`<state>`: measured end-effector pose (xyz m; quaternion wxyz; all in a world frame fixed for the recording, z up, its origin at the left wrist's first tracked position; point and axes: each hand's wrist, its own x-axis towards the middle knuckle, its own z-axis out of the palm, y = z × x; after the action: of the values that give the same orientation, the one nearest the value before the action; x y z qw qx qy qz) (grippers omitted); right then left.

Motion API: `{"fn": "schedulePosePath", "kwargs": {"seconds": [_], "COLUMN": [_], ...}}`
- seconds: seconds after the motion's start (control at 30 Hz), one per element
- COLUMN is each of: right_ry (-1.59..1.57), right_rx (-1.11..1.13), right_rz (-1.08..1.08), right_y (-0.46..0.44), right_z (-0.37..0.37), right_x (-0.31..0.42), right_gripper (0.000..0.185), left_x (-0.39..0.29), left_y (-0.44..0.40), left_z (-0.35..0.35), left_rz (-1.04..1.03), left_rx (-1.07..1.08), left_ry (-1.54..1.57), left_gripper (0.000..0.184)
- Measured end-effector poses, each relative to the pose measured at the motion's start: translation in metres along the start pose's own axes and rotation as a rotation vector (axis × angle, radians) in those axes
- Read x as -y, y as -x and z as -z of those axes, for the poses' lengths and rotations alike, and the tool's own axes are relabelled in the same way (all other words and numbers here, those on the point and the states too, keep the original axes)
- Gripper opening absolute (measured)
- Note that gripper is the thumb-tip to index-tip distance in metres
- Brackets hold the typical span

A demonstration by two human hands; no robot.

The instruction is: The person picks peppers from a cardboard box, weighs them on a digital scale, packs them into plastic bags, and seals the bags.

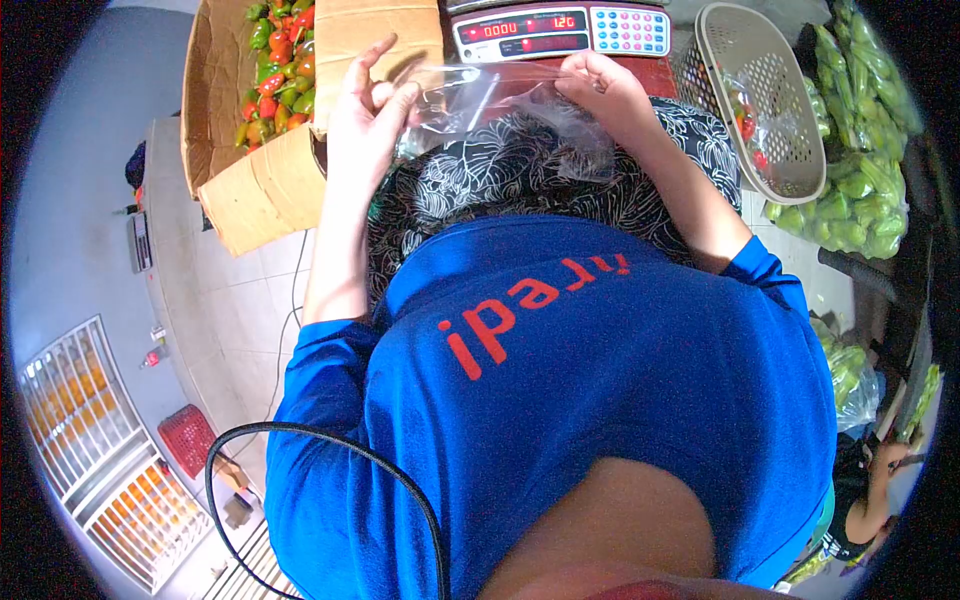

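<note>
A clear plastic bag (490,100) is stretched between my two hands above my lap. My left hand (372,115) pinches the bag's left edge with the thumb and lower fingers, while one finger sticks up. The fingers of my right hand (605,88) are closed on the bag's upper right corner. Its lower part hangs loose over the black-and-white patterned cloth (450,185) on my lap. Just beyond the bag stands a digital scale (560,35) with red lit figures.
At the left, a cardboard box (262,205) holds red and green peppers (275,75). To the right is a beige perforated basket (790,95) with bagged red produce inside. Bags of green vegetables (860,190) lie beyond it. Another person's arm (875,490) shows at lower right.
</note>
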<state>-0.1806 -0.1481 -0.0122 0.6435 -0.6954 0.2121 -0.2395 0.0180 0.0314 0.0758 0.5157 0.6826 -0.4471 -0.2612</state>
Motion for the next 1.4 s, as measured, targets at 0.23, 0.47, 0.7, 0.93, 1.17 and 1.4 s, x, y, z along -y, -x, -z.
{"fn": "schedulePosePath", "kwargs": {"seconds": [0.23, 0.47, 0.7, 0.93, 1.17, 1.4], "right_ry": [0.199, -0.184, -0.158, -0.197, -0.093, -0.069], "right_rx": [0.024, -0.055, -0.028, -0.012, -0.059, -0.040], "right_rz": [0.029, -0.021, 0.031, -0.062, -0.040, -0.037], "right_y": [0.001, -0.003, -0.003, -0.003, -0.001, -0.002], "right_z": [0.003, 0.006, 0.008, 0.008, 0.009, 0.011], "right_x": [0.002, 0.002, 0.000, -0.001, 0.003, 0.005], "right_gripper": [0.008, 0.010, 0.016, 0.018, 0.018, 0.020], "left_x": [-0.006, 0.003, 0.013, 0.003, 0.003, 0.015], "left_y": [-0.002, -0.003, -0.010, -0.004, -0.005, -0.007], "left_z": [-0.012, 0.002, 0.011, 0.012, 0.010, 0.017], "left_rz": [-0.025, -0.006, -0.175, 0.026, 0.005, -0.028], "left_rx": [-0.173, -0.068, -0.141, -0.041, -0.115, -0.137], "left_ry": [0.016, -0.017, -0.181, -0.083, -0.007, -0.093], "left_gripper": [0.043, 0.046, 0.050, 0.048, 0.045, 0.048]}}
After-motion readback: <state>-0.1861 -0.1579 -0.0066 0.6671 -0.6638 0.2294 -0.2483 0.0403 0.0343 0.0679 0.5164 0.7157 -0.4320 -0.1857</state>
